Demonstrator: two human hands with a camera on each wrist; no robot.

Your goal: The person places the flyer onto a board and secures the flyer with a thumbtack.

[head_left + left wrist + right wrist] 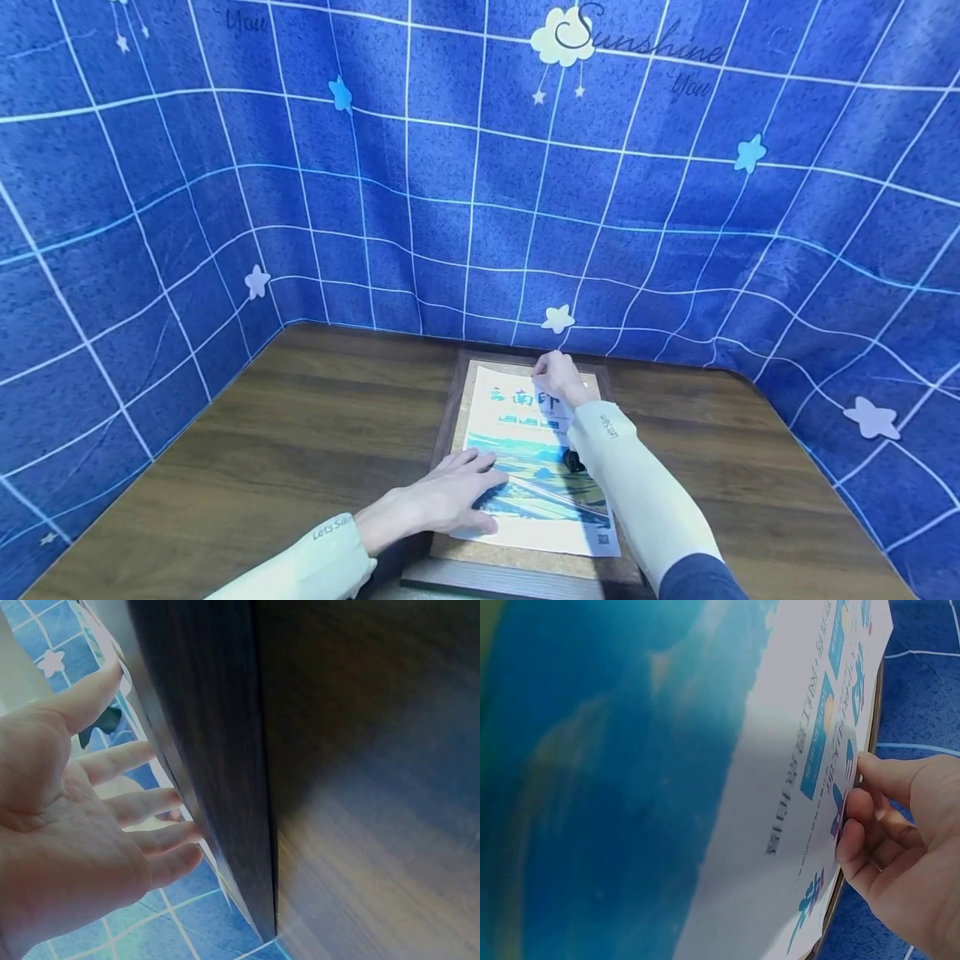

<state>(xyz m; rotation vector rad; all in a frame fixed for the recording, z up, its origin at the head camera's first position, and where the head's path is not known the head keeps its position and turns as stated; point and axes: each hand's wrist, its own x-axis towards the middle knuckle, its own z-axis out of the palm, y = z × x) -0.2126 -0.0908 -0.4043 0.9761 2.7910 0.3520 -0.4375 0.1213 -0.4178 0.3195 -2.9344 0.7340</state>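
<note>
A printed paper poster [525,467] with Chinese characters and a blue-green landscape lies on a tan board [510,557] in a dark wooden frame [446,429]. My left hand [453,492] rests with spread fingers on the poster's lower left part; in the left wrist view its fingertips [142,754] come up beside the frame's edge. At the poster's top edge, my right hand [558,377] has its fingers curled. The right wrist view shows thumb and fingers [855,847] pinching at the paper's edge, and whatever lies between them is hidden.
The framed board stands on a brown wood-grain table [330,417]. A blue curtain [450,167] with white grid lines and stars surrounds the table's back and sides. A small black object [573,460] shows beside my right forearm.
</note>
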